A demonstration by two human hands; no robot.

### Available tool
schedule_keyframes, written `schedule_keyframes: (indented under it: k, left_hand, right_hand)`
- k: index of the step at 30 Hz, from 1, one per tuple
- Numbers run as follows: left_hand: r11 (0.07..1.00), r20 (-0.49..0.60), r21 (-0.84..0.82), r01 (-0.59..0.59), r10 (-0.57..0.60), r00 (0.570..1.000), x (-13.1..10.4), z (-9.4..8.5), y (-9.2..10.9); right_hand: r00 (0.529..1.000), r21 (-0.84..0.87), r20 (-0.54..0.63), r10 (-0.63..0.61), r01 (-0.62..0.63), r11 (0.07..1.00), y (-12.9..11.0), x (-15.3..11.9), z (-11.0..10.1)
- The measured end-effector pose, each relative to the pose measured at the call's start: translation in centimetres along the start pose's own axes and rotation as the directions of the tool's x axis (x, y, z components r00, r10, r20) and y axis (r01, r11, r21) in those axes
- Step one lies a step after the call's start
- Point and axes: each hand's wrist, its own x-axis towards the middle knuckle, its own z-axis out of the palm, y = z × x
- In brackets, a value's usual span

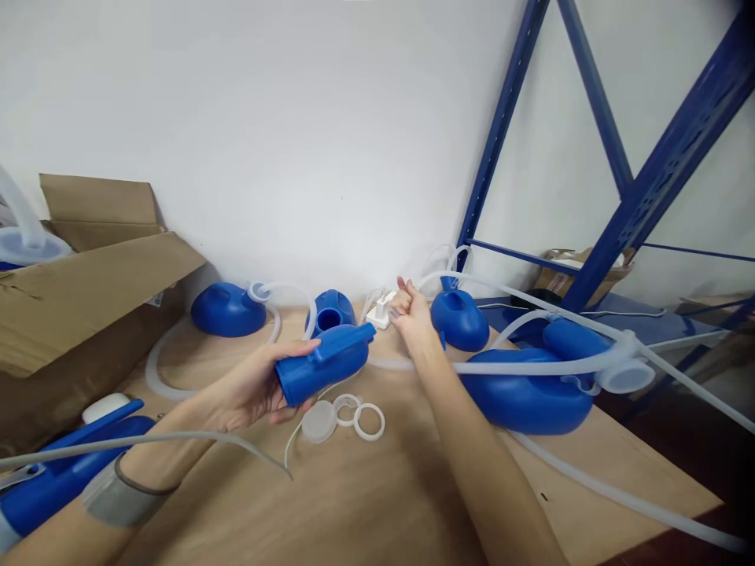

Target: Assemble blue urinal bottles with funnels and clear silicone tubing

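Observation:
My left hand (259, 387) is wrapped round the neck of a blue plastic urinal bottle (345, 354), which lies tilted with its open mouth towards me. Further forward, my right hand (408, 308) has its fingers curled beside a white power strip (382, 310); what they hold, if anything, is hidden. On the table below the held bottle lie a translucent round cap (319, 422) and two white rings (369, 422). Behind it stands a second blue bottle (330, 310) with its round opening facing me.
Blue bottles with clear hoses stand at the left (229, 310) and right (524, 393). An open cardboard box (100, 275) is at the far left, near another blue bottle (76, 464). A thin cable (177, 436) crosses my left forearm. Blue shelving (613, 251) rises at the right.

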Motion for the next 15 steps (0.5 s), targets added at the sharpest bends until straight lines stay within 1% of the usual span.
schedule_keyframes:
  k: [1,2,3,4,6,8,12,15]
  left_hand:
    - [0.998,-0.052,0.043,-0.046,0.048,0.997,-0.2,-0.4,0.1]
    - [0.988,-0.114,0.127,-0.086,0.101,0.988,-0.3,-0.6,0.2]
    - [0.969,-0.159,0.229,-0.096,0.135,0.978,-0.4,-0.8,0.3]
    - [0.943,-0.186,0.322,-0.085,0.151,0.971,-0.4,-0.9,0.4]
    - [0.879,-0.211,0.476,-0.021,0.138,0.968,-0.4,-0.9,0.5]
    - [0.829,-0.215,0.559,0.007,0.137,0.967,-0.1,-0.7,0.5]
    - [0.776,-0.165,0.630,-0.032,0.174,0.971,0.9,-0.5,-0.3]
    - [0.703,-0.102,0.707,-0.074,0.206,0.973,1.8,-0.5,-1.5]
  right_hand:
    - [1.000,0.016,-0.010,0.009,-0.009,1.000,-0.5,0.1,-0.3]
    - [0.999,0.029,-0.021,0.024,-0.023,0.999,-0.9,0.3,-0.5]
    - [0.999,0.041,-0.032,0.039,-0.038,0.998,-1.1,0.4,-0.7]
    - [0.998,0.053,-0.044,0.050,-0.048,0.997,-1.1,0.5,-0.8]
    - [0.996,0.074,-0.064,0.063,-0.058,0.996,-0.9,0.6,-1.0]
    - [0.995,0.086,-0.081,0.061,-0.054,0.995,-0.5,0.8,-1.2]
    - [0.995,0.149,-0.093,0.027,-0.013,0.989,0.0,0.9,-1.8]
    - [0.999,0.237,-0.048,0.008,0.003,0.972,0.2,0.7,-2.0]
